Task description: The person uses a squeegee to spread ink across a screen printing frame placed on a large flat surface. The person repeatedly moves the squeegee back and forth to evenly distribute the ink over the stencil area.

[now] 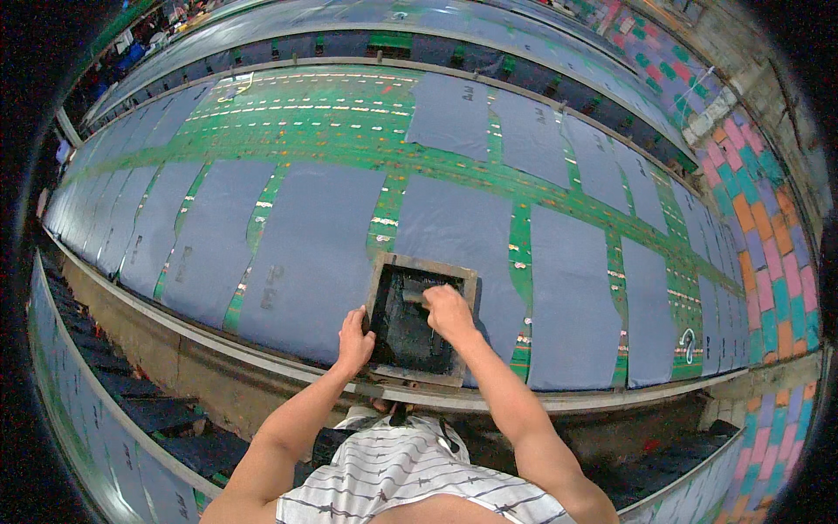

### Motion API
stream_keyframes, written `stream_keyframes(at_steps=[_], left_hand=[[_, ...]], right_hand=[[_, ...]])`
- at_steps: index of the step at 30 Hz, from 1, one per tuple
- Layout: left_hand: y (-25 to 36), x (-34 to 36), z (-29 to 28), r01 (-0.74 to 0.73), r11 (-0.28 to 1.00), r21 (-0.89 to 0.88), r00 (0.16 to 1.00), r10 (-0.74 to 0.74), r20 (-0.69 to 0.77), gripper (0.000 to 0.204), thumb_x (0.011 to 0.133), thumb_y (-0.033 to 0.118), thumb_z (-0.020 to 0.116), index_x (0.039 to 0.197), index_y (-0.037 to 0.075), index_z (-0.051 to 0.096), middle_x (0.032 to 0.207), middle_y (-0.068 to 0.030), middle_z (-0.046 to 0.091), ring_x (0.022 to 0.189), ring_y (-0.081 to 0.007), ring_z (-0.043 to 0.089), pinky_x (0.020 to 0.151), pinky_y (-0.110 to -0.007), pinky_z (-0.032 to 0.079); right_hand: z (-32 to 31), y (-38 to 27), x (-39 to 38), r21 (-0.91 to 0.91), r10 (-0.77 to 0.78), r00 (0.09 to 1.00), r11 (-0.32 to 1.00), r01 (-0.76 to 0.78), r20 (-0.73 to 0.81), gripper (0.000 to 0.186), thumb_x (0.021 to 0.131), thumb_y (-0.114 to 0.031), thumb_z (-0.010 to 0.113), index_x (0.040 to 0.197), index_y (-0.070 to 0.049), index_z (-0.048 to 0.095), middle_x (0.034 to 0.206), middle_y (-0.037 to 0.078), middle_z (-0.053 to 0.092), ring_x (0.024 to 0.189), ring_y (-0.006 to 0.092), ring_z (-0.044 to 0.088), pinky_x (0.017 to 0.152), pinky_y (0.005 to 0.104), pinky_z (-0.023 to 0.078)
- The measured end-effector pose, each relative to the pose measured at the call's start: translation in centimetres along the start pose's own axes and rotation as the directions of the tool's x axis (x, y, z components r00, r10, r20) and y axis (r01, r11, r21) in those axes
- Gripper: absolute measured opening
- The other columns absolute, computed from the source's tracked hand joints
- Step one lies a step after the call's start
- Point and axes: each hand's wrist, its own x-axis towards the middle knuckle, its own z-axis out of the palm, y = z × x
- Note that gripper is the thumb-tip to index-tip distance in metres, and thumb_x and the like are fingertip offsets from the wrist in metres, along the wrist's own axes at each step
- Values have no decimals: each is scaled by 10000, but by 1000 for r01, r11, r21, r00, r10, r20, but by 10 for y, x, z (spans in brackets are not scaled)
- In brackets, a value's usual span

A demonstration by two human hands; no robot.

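Note:
A screen-printing frame (381,307) with a dark mesh and black, wet-looking ink inside lies on a blue-grey fabric panel at the near edge of the long table. My left hand (355,340) grips the frame's left side, its fingers curled at the rim. Inside the frame, toward the far right, my right hand (449,313) is closed on a small flat squeegee (414,298), which is partly hidden by the fingers. Several blue-grey fabric panels (319,218) lie flat in rows around the frame, some bearing dark printed marks.
Green table surface (297,113) with pale strips shows between the panels. A metal rail (244,355) runs along the near edge. Another long table (96,402) stands behind me at the lower left, with dark cloth hanging below. Coloured brick paving (772,262) lies to the right.

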Motion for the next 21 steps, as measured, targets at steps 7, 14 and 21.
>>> stream_keyframes(at_steps=[7, 14, 21], left_hand=[[-4, 1, 0, 39, 999, -18, 995, -37, 89, 655, 805, 45, 638, 1433, 33, 452, 1339, -165, 504, 1302, -379, 449, 1078, -503, 364], [-6, 4, 1, 65, 998, 5, 992, -65, 110, 666, 797, 49, 647, 1432, 18, 447, 1344, -180, 508, 1300, -392, 451, 1081, -516, 362], [-2, 2, -3, 50, 997, 56, 994, -55, 90, 663, 795, 50, 648, 1423, -9, 443, 1333, -180, 507, 1286, -393, 458, 1072, -491, 376]], right_hand=[[8, -62, -99, -28, -22, 999, 999, 21, -49, 401, 701, -62, 673, 1091, 17, 628, 1143, 160, 631, 1080, 341, 577, 994, 420, 471], [11, -99, -147, -52, -11, 1000, 999, 12, 16, 426, 778, -103, 626, 1182, 32, 615, 1235, 183, 615, 1176, 345, 560, 1048, 434, 442], [-31, -98, -134, 241, 67, 991, 966, -94, 118, 442, 870, -240, 682, 1205, 41, 615, 1258, 192, 631, 1201, 354, 565, 1071, 436, 424]])
